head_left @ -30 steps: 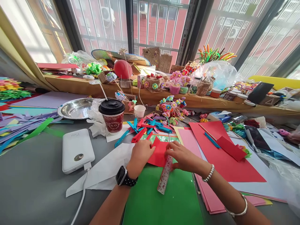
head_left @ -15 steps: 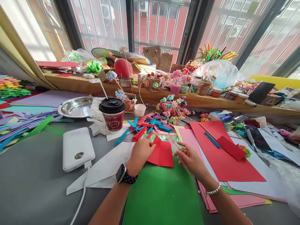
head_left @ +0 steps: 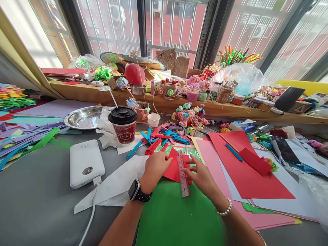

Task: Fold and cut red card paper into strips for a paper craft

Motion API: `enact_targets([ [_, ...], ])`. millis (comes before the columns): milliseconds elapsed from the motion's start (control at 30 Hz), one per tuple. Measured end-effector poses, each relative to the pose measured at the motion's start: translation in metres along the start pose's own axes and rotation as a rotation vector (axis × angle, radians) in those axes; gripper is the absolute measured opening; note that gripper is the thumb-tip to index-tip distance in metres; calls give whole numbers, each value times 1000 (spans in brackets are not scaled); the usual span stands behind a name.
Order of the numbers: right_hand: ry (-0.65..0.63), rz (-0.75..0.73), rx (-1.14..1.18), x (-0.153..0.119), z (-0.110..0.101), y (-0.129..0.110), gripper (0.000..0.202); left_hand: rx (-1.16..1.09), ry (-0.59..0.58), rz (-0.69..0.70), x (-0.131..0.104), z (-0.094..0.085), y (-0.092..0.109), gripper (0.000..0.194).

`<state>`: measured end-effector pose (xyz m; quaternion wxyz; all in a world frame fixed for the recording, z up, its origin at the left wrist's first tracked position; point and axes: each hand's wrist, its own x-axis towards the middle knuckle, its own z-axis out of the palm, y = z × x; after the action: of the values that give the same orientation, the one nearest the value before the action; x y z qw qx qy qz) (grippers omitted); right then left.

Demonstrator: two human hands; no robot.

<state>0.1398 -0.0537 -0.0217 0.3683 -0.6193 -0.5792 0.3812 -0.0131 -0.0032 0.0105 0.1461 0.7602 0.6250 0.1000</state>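
Note:
A small creased red paper (head_left: 172, 168) lies on the green board (head_left: 179, 215). Across that paper rests a clear speckled ruler (head_left: 182, 176), pointing away from me. The closed fingers of my left hand (head_left: 156, 168) are at the paper's left edge, with a black watch on the wrist. My right hand (head_left: 201, 174) touches the ruler's right side with its fingertips, thumb and index finger apart. A bead bracelet is on the right wrist.
On the left are a white power bank (head_left: 87, 164) with a cable, a lidded cup (head_left: 123, 126) and a metal dish (head_left: 83, 117). Blue and red strips (head_left: 164, 136) lie beyond my hands. Red sheets (head_left: 252, 164) cover the right side.
The ruler has moved left from beside the red paper onto it, and it now lies nearly straight. My right hand has shifted slightly left with it. My left hand stays at the paper.

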Motion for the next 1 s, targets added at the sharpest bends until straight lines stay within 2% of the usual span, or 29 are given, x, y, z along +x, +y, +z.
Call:
enact_targets([
  [133,-6,-68,-51,-2,-4,-1,53,6,-27,-15,2,0,1,28],
  [267,-4,-229,-298,-1,-11,4,47,17,-22,-4,2,1,1,28],
  [400,-89,-362,-537,-2,-13,10,58,26,-9,6,1,2,1,27],
  [567,-198,-354,-664,-5,-9,11,60,31,-23,1,1,1,2,25],
  [1000,-267,-345,-753,-2,-12,3,55,46,20,95,-1,3,4,27],
])
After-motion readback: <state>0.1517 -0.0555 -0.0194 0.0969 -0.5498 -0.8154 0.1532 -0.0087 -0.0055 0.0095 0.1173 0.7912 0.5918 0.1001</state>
